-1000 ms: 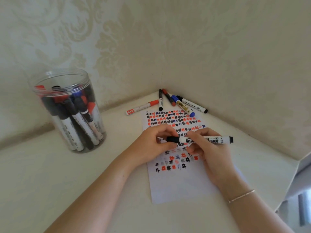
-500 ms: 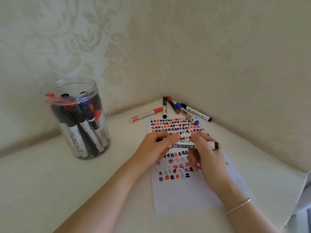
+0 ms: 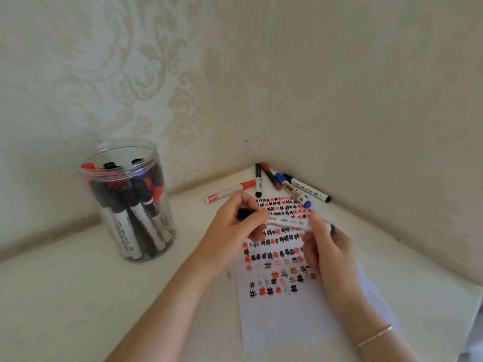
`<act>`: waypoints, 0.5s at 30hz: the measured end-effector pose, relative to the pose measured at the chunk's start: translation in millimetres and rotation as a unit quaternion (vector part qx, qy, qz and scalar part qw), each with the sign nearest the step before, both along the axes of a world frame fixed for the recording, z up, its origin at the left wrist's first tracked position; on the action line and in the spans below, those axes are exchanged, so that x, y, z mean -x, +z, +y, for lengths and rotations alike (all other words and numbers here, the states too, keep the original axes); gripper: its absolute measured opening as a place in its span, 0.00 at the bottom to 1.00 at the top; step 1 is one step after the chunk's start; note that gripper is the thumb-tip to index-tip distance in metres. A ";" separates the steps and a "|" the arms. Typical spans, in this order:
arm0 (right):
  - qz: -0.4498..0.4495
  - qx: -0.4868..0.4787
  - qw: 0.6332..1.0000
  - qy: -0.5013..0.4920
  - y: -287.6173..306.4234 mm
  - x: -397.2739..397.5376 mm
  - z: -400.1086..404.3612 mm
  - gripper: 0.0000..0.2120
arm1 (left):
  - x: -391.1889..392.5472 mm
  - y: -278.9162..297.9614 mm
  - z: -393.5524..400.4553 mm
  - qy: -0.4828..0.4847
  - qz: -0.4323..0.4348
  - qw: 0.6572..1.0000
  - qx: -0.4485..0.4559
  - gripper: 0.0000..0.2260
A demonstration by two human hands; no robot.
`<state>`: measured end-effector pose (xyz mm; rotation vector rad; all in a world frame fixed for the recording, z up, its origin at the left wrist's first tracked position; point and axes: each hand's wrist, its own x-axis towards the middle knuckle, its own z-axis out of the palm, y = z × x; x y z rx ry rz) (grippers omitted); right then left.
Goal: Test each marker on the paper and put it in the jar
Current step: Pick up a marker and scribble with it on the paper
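A black marker (image 3: 286, 221) with a white barrel lies level between both hands, above the paper (image 3: 287, 317). My left hand (image 3: 235, 226) grips its black cap end. My right hand (image 3: 326, 246) pinches the barrel's other end. The hands and marker are blurred. The paper carries rows of black, red and blue test marks. A clear plastic jar (image 3: 125, 199) stands at the left, open, with several markers upright inside.
Several loose markers lie in the corner behind the paper: a red one (image 3: 230, 191), a black one (image 3: 258, 180), a dark red one (image 3: 270, 176), a blue one (image 3: 292, 189) and a white-barrelled black one (image 3: 307, 188). Walls close the back and right. The table edge drops away at the far right.
The marker and both hands have shifted left, and my left hand now covers more of the cap end. The camera has tilted, so everything sits lower in view.
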<state>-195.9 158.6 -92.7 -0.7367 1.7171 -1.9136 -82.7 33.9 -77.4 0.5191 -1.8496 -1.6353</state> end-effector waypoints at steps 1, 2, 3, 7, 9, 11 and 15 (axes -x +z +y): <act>-0.006 0.016 1.000 -0.008 0.5 4.7 1.1 0.22 | -5.6 8.4 -1.2 0.027 0.022 0.999 0.028 0.06; -0.007 0.019 1.000 -0.020 1.0 11.1 -0.4 0.22 | -12.4 18.7 -3.5 0.067 0.044 0.995 0.065 0.08; 0.008 -0.001 1.000 -0.028 2.1 18.6 -6.0 0.19 | -21.2 32.6 -6.3 0.115 0.070 0.985 0.111 0.09; 0.210 -0.219 0.953 0.007 11.4 42.0 -57.3 0.07 | -59.5 88.9 -27.7 0.283 0.147 0.920 0.228 0.07; 0.305 -0.298 0.903 0.047 13.4 44.8 -91.1 0.16 | -73.3 105.8 -41.4 0.347 0.137 0.884 0.283 0.08; 0.398 -0.364 0.840 0.060 10.6 45.4 -121.3 0.22 | -84.1 117.0 -52.9 0.395 0.112 0.852 0.325 0.09; 0.499 -0.482 0.719 0.043 0.0 46.5 -159.7 0.23 | -94.5 128.6 -68.8 0.452 0.036 0.817 0.356 0.07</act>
